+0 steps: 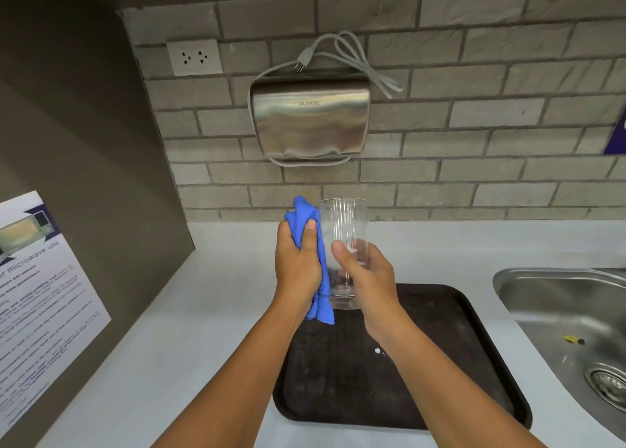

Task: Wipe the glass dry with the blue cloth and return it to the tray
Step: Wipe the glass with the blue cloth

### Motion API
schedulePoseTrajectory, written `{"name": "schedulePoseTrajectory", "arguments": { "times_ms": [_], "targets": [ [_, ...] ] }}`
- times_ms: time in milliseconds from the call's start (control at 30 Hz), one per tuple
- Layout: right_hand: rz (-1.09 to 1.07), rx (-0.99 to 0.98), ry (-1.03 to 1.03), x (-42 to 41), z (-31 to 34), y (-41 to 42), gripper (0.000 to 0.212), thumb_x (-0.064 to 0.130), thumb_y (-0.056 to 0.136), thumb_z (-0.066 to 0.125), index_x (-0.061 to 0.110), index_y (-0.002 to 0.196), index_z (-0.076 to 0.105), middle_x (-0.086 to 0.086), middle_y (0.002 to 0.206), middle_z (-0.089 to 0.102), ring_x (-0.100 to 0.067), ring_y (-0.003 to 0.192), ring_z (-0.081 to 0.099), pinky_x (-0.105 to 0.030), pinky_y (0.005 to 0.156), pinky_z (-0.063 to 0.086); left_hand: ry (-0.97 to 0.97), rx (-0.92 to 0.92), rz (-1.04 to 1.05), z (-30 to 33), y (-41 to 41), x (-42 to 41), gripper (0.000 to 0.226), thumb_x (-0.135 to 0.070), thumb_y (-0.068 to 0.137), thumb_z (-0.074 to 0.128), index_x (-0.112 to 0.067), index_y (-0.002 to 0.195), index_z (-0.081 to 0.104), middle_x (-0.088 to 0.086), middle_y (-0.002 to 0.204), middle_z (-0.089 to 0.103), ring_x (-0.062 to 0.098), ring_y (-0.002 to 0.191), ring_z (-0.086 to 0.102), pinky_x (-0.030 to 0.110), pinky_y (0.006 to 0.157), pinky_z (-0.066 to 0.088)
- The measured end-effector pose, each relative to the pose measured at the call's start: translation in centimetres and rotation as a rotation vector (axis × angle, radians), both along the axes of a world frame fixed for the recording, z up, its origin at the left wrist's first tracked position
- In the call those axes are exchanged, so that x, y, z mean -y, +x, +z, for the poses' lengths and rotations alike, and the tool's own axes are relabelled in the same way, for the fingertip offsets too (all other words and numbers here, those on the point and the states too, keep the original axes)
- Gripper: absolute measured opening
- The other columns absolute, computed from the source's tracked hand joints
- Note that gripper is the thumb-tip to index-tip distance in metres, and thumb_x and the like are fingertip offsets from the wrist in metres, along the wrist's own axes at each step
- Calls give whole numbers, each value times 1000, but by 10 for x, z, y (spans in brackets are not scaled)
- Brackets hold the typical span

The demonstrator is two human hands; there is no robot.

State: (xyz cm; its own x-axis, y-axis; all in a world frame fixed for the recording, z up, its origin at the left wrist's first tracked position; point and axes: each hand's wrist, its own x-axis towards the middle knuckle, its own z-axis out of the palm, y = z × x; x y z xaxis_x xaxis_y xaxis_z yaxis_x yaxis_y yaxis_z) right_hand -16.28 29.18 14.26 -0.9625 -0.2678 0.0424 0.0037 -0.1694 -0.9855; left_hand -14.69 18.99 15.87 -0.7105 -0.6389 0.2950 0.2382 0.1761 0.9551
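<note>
Glass (342, 244): clear, tall, straight-walled tumbler, held upright in the air above the far edge of the tray, mouth up. Looks empty; any water film is too fine to tell. Judged light, rigid, brittle, and slippery if wet, so a wrap round the lower wall is the sound hold, not a pinch at the rim.

Right hand (367, 278): closed around the lower half of the glass, thumb on the near wall, fingers behind.

Blue cloth (306, 215): soft, bunched microfibre, limp tail hanging below the palm. Pressed against the left wall of the glass.

Left hand (296, 261): clenched on the cloth, thumb on top.

Judgement: outer wall being wiped; inside and base probably not yet done.

Tray (474, 363): dark, shallow, on the pale counter (169, 329), directly below the hands. Nothing stands on it bar a few small white flecks.

Sink (559, 312): steel, right of tray, touching nothing. Holds a small yellow scrap near the drain; no water seen.

Far wall: steel hand dryer (310, 122), unplugged cord looped over it.
</note>
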Motion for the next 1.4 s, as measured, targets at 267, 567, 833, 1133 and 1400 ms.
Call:
{"name": "schedulePoseTrajectory", "arguments": {
  "times_ms": [267,567,833,1133,1400],
  "targets": [
    [-35,-10,-89,-4,-6,4,44,44,84,72,22,122,61,-9,107,71,-17,84,74,-25,65,56,-212,-112,9,-4,16,-19,15,-33,96,55,-26,86,47,-2,78,53,8,64,52,23,60,46],
    [177,101,-323,-16,-11,12,32,52,73,70,25,88,78,-14,88,70,-30,76,68,-49,75,57,128,51,-85,-4,18,-8,12,-36,100,48,-32,93,57,2,86,65,4,63,64,21,59,57],
    [-70,10,-204,-14,-30,21,38,48,83,64,17,106,68,-6,88,67,-26,83,64,-33,72,59,59,60,-5,-24,22,-8,20,-37,99,48,-19,101,55,0,83,59,13,69,57,21,61,49],
    [-7,17,-97,-11,-31,24,51,55,75,75,15,105,65,-2,88,72,-13,76,70,-30,70,59,-210,-69,21,-24,35,-25,13,-31,97,54,-25,88,47,-7,73,51,2,59,52,14,55,45],
    [172,47,-292,-19,-31,13,62,64,49,86,19,90,74,-8,79,69,-23,71,67,-46,74,59,135,127,-144,-19,23,-10,14,-39,98,50,-30,100,61,4,92,69,11,72,67,29,67,59]
  ]
}}
